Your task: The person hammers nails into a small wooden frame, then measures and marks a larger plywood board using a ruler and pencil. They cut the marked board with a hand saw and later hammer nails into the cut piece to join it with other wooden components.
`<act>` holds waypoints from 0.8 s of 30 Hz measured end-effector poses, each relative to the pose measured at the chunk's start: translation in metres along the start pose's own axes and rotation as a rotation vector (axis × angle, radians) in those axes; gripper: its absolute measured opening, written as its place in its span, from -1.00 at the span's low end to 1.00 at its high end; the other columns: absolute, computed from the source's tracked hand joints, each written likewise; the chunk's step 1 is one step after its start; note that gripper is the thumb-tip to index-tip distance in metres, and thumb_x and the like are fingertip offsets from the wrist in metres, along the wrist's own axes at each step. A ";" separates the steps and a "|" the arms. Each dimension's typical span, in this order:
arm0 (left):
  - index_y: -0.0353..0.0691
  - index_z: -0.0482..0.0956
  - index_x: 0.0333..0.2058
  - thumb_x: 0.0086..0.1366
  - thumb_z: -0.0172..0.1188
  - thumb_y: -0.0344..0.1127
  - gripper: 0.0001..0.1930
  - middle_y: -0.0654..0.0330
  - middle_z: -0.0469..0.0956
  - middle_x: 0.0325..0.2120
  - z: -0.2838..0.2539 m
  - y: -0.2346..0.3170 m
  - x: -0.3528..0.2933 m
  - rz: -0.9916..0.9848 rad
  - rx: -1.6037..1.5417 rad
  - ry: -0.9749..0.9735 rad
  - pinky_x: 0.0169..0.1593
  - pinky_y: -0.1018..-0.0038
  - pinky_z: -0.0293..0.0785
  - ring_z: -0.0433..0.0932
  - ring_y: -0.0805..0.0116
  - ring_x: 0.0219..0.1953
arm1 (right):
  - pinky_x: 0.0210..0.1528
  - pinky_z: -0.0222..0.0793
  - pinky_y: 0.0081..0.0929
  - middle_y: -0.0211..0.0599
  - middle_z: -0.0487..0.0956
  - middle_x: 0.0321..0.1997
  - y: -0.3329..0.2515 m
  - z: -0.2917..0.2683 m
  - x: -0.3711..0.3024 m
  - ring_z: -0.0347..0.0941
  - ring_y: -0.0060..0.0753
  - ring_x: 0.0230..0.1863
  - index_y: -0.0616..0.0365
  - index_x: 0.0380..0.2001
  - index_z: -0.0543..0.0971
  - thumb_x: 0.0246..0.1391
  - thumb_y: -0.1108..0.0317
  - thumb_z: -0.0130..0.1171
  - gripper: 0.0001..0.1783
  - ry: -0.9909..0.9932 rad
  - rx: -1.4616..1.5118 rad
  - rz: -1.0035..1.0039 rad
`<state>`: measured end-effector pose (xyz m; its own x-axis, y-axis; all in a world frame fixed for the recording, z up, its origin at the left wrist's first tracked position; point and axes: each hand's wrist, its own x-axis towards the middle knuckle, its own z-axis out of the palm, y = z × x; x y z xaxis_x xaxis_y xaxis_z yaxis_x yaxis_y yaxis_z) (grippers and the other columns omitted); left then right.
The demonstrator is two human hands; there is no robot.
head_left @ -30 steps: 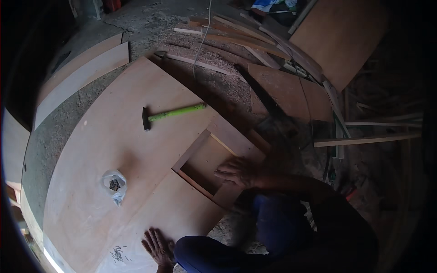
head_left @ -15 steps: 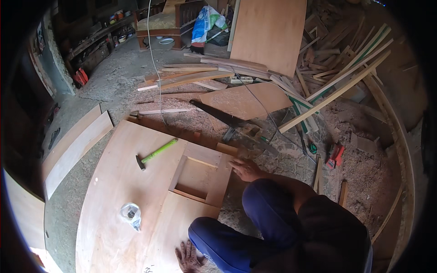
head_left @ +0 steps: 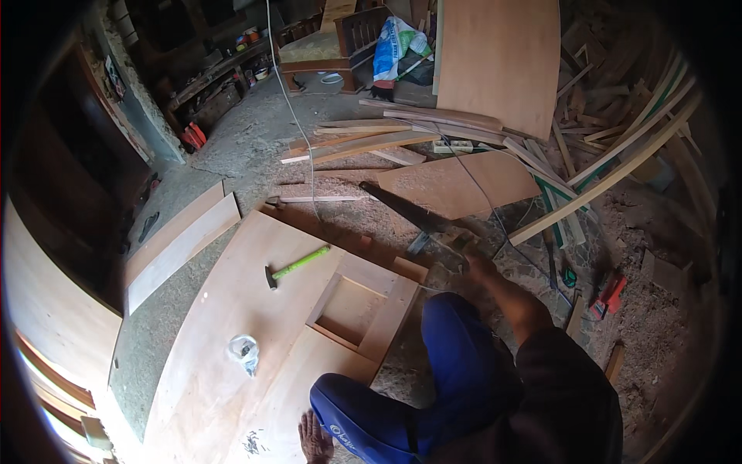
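My left hand [head_left: 315,438] lies flat on the large plywood panel [head_left: 224,309], fingers stretched out, beside my knee. Over to the right, my right hand [head_left: 481,269] reaches down to the handle end of a handsaw [head_left: 398,205] on the floor. Its fingers are too dark and hidden to show a grip. A small wooden frame [head_left: 379,329] rests on the panel's right part, a short wood block [head_left: 410,269] at its far corner. A hammer with a bright green handle [head_left: 301,263] and a clear plastic bag of small dark pieces [head_left: 244,354] lie on the panel.
Wood strips [head_left: 371,143] and a thin brown sheet [head_left: 464,182] lie beyond the saw among shavings. A red tool [head_left: 609,297] and a green tape measure [head_left: 570,276] sit at right. A cable [head_left: 290,100] crosses the view. Two narrow boards [head_left: 185,243] lie left.
My right hand has left the wooden frame's edge and moved away to the saw's handle end. My left hand still rests on the panel. The view has shifted left.
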<state>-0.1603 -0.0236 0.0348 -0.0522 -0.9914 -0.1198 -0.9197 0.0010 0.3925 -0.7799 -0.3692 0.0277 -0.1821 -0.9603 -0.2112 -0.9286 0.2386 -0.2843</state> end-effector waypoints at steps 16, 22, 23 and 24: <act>-0.39 0.09 0.39 0.39 0.12 -0.15 -0.27 -0.28 0.27 0.31 -0.003 0.048 -0.050 -0.815 -0.182 0.386 0.36 0.14 0.25 0.30 -0.22 0.33 | 0.28 0.32 -0.04 0.10 0.46 0.24 -0.039 0.041 0.060 0.38 0.20 0.27 0.04 0.17 0.57 0.12 0.53 0.10 -0.49 0.091 0.207 -0.447; 0.05 -0.25 0.51 0.38 0.05 0.12 -0.10 -0.02 -0.30 0.52 0.032 0.032 0.034 -1.022 -0.197 0.151 0.44 -0.25 -0.34 -0.35 -0.18 0.53 | 0.11 0.44 -0.14 0.14 0.57 0.07 -0.107 0.006 0.016 0.50 0.18 0.12 0.18 0.16 0.53 0.21 0.59 0.00 -0.55 0.235 0.352 -0.773; 0.09 -0.31 0.51 0.37 0.05 0.13 -0.07 0.00 -0.37 0.53 0.034 0.026 0.034 -1.081 -0.192 0.110 0.43 -0.28 -0.40 -0.42 -0.20 0.53 | 0.01 0.44 -0.10 0.10 0.57 -0.02 -0.150 -0.001 0.001 0.51 0.17 0.03 0.14 0.14 0.56 0.15 0.61 0.05 -0.53 0.302 0.277 -0.889; 0.11 -0.35 0.51 0.35 0.06 0.13 -0.04 0.00 -0.42 0.53 0.036 0.023 0.036 -1.102 -0.220 0.103 0.43 -0.29 -0.44 -0.47 -0.21 0.53 | -0.04 0.43 -0.08 0.06 0.56 -0.08 -0.181 -0.002 -0.008 0.50 0.18 -0.03 0.10 0.13 0.57 0.11 0.60 0.07 -0.51 0.253 0.190 -0.916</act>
<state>-0.1975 -0.0549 0.0066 0.7875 -0.4433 -0.4282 -0.3550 -0.8942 0.2728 -0.6112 -0.4047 0.0827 0.5014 -0.7826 0.3691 -0.6811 -0.6200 -0.3895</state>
